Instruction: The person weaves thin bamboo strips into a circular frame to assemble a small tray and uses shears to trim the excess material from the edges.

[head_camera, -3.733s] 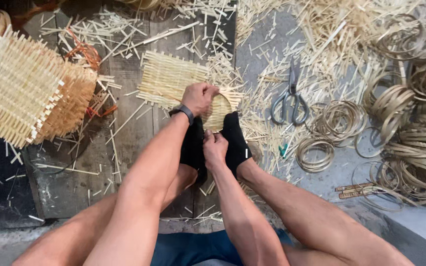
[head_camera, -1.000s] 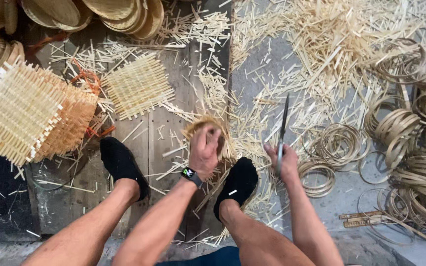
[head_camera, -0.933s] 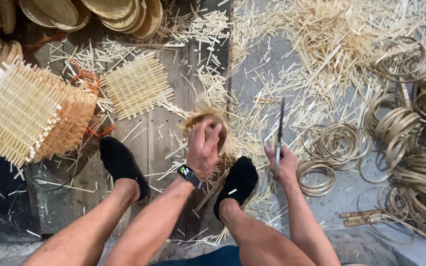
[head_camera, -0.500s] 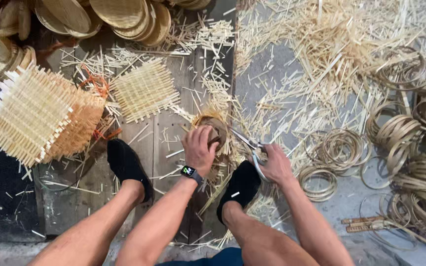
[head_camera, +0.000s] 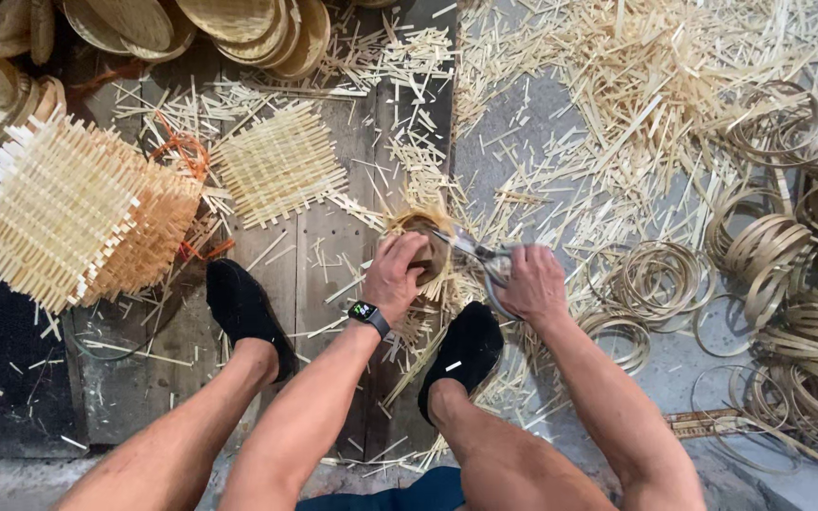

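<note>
My left hand, with a dark watch on its wrist, grips a small round woven bamboo basket just above the floor. Frayed strip ends stick up around the basket's rim. My right hand holds metal scissors by the handles, and the blades point left at the basket's right edge. Both hands work between my knees, above my two black shoes.
A flat woven square mat lies on the boards, a stack of woven squares to its left. Finished round baskets line the top edge. Coiled bamboo rings pile at the right. Cut strips litter the floor.
My right hand has brought the scissors from upright at the right over to the basket's rim. My left hand has kept hold of the basket, turning it a little.
</note>
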